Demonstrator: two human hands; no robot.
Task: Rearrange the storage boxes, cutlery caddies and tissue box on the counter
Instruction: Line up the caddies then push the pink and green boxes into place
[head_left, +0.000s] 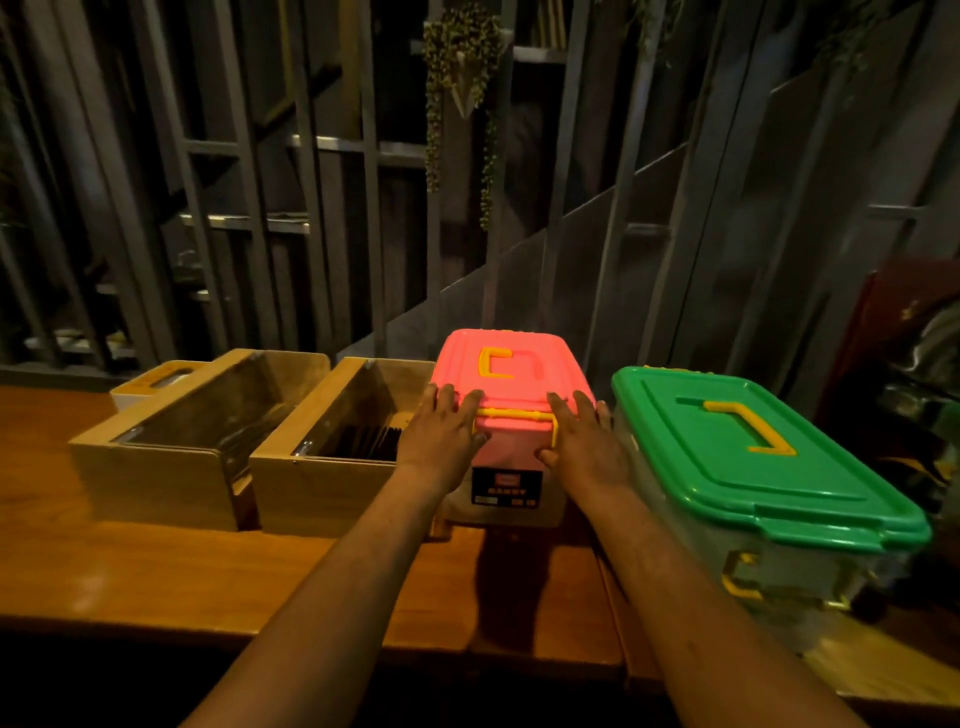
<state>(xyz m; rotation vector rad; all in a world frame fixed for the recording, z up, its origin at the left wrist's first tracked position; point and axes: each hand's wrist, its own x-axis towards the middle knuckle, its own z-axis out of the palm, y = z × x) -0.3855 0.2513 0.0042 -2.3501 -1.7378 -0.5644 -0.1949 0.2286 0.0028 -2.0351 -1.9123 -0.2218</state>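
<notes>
- Left hand (441, 431) and right hand (584, 441) clasp the pink-lidded storage box (511, 395) at its near corners.
- Best to lift level, clear of the wooden caddy (332, 467) and green-lidded box (753, 467).

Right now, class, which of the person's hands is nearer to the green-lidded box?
Right. The right hand grips the pink-lidded box on the side facing the green-lidded box; the left hand holds its far side.
</notes>
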